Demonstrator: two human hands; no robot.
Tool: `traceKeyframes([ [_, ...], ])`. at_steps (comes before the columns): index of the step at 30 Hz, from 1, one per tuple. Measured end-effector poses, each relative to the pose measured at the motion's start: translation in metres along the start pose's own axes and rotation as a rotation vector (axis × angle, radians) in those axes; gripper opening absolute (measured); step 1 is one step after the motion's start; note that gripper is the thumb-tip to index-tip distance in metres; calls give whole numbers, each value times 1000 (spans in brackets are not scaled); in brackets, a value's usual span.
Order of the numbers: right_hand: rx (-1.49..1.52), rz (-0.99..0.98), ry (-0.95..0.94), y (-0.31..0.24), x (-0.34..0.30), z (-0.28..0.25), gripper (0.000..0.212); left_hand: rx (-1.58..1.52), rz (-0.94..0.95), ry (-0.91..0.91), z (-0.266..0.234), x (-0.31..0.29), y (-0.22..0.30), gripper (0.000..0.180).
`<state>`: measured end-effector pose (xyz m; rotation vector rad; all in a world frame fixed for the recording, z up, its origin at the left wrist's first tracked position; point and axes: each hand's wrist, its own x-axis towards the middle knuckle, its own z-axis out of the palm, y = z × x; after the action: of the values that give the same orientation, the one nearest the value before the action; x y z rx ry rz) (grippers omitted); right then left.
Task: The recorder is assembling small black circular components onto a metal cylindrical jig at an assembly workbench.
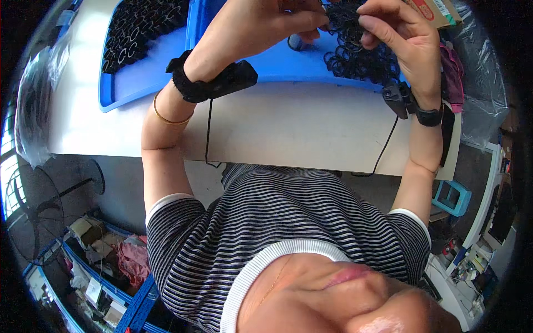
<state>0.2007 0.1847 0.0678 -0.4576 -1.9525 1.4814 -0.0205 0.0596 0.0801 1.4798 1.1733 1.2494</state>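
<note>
My left hand (pixel 288 21) is at the top edge of the view, over a blue tray (pixel 277 75), with its fingers pinched together. What it holds, if anything, is too small or hidden to tell. To its right my right hand (pixel 408 41) curls its thumb and fingers close together above a loose heap of black rings (pixel 355 61); anything between the fingertips cannot be made out. A small grey round piece (pixel 297 43) lies in the tray below my left fingers. Part of the heap shows between the hands.
A second blue tray (pixel 141 91) at the left holds rows of black rings (pixel 133 39). Both trays rest on a pale table (pixel 288 122). Black cables (pixel 209 130) hang from the wrist devices. Beyond my right hand are a cardboard box (pixel 433 12), pink cloth (pixel 452 72) and clear plastic (pixel 480 83).
</note>
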Motion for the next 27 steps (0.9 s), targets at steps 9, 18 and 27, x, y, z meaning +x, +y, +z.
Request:
traceKeyframes([
  [9, -18, 162, -96, -1, 2, -9, 14, 75, 114, 82, 2, 0, -8, 27],
  [18, 14, 223, -175, 2, 6, -13, 18, 430, 561, 36, 1, 5, -5, 50],
  [27, 67, 228, -230, 8, 9, -14, 19, 560, 476, -8, -4, 5, 0, 51],
])
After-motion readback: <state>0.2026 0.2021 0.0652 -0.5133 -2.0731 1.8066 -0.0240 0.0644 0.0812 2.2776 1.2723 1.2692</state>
